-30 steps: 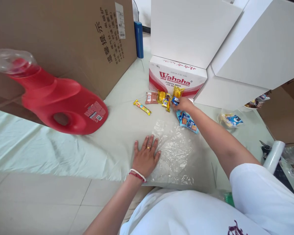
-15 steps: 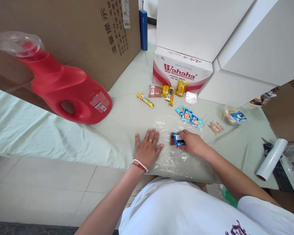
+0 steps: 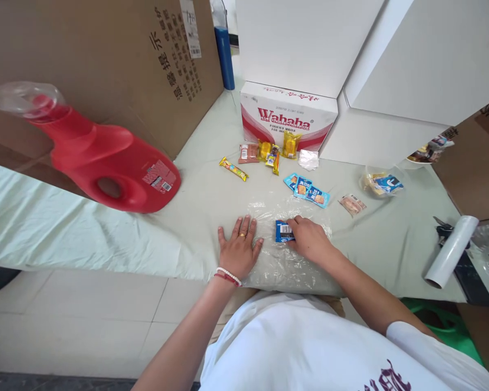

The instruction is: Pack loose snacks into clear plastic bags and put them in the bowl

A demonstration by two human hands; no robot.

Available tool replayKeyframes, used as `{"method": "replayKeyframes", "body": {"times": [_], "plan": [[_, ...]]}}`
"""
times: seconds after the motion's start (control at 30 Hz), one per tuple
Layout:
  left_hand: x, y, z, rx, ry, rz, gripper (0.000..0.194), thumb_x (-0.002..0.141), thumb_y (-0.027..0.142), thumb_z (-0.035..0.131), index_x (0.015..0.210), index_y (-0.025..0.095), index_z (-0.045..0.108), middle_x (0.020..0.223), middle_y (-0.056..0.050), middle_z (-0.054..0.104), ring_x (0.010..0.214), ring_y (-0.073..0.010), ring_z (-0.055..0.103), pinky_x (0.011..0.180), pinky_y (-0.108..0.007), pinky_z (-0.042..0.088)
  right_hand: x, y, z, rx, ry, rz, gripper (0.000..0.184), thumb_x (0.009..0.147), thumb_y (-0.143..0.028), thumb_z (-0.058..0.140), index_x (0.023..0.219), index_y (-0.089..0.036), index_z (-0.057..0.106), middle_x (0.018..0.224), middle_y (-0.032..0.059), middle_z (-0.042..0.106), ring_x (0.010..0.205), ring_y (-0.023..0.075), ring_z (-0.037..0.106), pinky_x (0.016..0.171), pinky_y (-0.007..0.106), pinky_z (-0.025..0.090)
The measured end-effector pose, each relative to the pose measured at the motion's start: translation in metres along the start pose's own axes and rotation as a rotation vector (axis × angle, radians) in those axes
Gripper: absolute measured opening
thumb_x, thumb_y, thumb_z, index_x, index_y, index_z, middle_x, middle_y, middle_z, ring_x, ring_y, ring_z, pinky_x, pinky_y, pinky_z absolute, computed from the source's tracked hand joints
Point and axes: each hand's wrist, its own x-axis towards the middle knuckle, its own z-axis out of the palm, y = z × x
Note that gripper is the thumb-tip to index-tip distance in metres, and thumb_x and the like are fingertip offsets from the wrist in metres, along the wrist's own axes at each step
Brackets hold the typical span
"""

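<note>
My left hand [image 3: 238, 250] lies flat with fingers spread on the cloth-covered table, at the left edge of a crinkled sheet of clear plastic film [image 3: 264, 269]. Over the film, my right hand [image 3: 309, 239] grips the right end of a blue snack packet [image 3: 283, 231] that shows a white barcode label. Beyond the hands lie several light-blue snack packets [image 3: 302, 187], fanned out and overlapping. Farther back, a reddish-brown packet [image 3: 249, 153], yellow-wrapped snacks [image 3: 290, 145] and a folded white tissue-like piece [image 3: 308, 159] lie near the box. A yellow snack stick [image 3: 233, 169] lies apart to their left.
A red detergent bottle [image 3: 118, 163] stands at left before a large cardboard carton [image 3: 106, 65]. A Wahaha box [image 3: 289, 114] and white boxes stand behind. To the right are a pinkish packet [image 3: 352, 205], a clear bag of snacks [image 3: 383, 183] and a film roll [image 3: 452, 252].
My right hand has brought the blue packet from the snacks near the box down onto the plastic film. The left hand has stayed flat in place. The camera view has shifted slightly.
</note>
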Motion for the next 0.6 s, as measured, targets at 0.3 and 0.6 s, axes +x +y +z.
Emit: {"method": "replayKeyframes", "body": {"times": [0.3, 0.6], "plan": [[-0.012, 0.000, -0.001, 0.007, 0.224, -0.048, 0.061, 0.101, 0.043, 0.045, 0.158, 0.023, 0.037, 0.168, -0.014, 0.027, 0.157, -0.0369, 0.019, 0.123, -0.070, 0.004, -0.029, 0.031, 0.007, 0.311, 0.148, -0.162, 0.063, 0.093, -0.040, 0.068, 0.149, -0.027, 0.043, 0.145, 0.0119, 0.051, 0.107, 0.0249, 0.065, 0.077, 0.033, 0.051], [-0.008, -0.038, -0.011, -0.234, -0.039, 0.504, 0.052, 0.099, 0.025, 0.046, 0.151, 0.029, 0.045, 0.148, -0.009, 0.060, 0.145, -0.0255, 0.047, 0.127, -0.060, 0.004, -0.110, 0.056, 0.075, 0.410, 0.258, -0.404, 0.019, 0.099, -0.026, 0.059, 0.116, -0.023, 0.066, 0.120, 0.0124, 0.067, 0.110, 0.0268, 0.059, 0.095, 0.047, 0.049]]}}
